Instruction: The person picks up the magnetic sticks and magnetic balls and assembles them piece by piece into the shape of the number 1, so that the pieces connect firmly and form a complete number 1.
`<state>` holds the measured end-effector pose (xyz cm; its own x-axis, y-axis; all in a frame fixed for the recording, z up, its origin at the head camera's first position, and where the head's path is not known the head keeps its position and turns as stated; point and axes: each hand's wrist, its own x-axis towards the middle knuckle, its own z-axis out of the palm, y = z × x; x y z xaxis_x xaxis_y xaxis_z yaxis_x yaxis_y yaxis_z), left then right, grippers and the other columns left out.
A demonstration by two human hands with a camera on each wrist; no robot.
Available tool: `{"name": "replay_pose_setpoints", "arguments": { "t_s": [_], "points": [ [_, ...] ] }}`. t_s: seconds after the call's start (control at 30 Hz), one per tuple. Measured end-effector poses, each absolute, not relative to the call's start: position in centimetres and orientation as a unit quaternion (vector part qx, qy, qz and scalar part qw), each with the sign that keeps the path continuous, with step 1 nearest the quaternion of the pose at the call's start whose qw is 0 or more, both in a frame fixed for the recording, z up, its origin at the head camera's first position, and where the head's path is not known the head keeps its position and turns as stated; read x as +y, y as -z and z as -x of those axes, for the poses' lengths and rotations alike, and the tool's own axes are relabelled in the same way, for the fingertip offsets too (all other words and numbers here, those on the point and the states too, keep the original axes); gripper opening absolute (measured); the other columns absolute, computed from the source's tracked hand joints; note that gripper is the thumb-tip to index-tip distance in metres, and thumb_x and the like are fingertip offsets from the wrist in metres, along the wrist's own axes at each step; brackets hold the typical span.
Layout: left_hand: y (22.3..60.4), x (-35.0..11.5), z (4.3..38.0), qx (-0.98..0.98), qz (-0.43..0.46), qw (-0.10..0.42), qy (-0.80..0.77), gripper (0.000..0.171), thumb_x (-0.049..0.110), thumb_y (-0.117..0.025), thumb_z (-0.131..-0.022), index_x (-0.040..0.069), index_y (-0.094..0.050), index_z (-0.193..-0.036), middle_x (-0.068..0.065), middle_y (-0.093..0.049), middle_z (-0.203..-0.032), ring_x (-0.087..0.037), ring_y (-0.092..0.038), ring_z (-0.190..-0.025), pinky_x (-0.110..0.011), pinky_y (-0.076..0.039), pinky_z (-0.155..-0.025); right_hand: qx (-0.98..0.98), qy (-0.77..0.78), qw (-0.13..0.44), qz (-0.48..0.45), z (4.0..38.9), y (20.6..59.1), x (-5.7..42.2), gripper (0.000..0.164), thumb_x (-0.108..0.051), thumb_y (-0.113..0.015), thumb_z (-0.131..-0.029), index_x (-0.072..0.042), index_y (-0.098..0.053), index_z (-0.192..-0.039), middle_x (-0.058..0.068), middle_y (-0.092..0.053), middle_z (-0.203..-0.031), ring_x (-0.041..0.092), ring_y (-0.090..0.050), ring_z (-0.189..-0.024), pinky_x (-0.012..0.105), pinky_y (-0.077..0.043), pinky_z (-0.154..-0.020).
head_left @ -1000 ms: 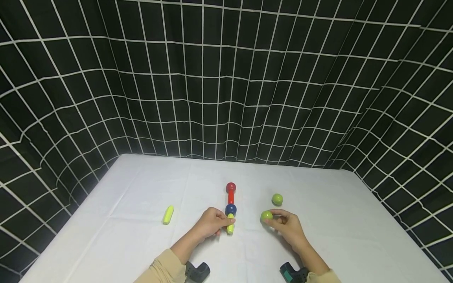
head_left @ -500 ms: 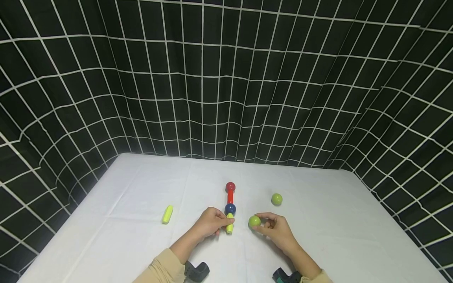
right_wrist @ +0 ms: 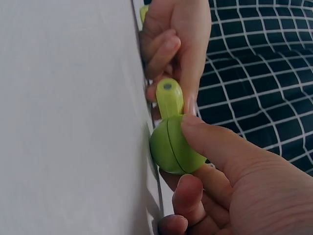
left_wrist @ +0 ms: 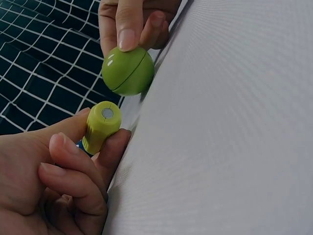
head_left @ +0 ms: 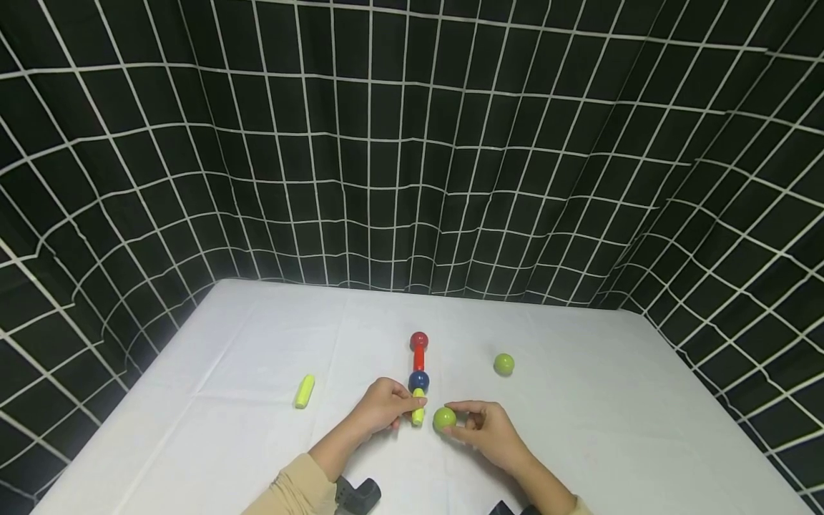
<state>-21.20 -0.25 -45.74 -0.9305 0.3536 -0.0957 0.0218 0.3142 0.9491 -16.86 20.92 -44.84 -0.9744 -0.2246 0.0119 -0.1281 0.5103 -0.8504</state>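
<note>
Right hand (head_left: 492,435), pinching a green ball (head_left: 444,420), has moved leftward; ball now just right of the left hand (head_left: 383,404). That hand pinches a yellow rod (head_left: 418,415), far end against the blue ball (head_left: 419,380). Gap narrowed; rod and green ball judged unjoined.

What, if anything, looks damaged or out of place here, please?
Nothing stands out. The red ball, red rod, blue ball and held yellow rod line up straight; the line round the green ball in the right hand is probably a seam, not a crack.
</note>
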Motion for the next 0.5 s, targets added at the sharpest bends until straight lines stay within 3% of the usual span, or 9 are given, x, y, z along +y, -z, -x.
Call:
{"name": "replay_pose_setpoints", "arguments": {
  "t_s": [0.5],
  "points": [
    [45.9,-0.4,21.2,0.792,-0.134,0.139,-0.579,0.032,0.032,-0.069,-0.083,0.002,-0.067,-0.072,0.004,-0.054,-0.052,-0.001,-0.037,-0.035,-0.013,-0.028,-0.036,0.869,0.464,0.058,0.16,15.4,44.6,18.9,0.037,-0.026,-0.079,-0.072,-0.003,-0.068,-0.1,-0.007,-0.046,-0.051,-0.004,-0.036,-0.044,0.011,-0.029,-0.041]
  ]
}}
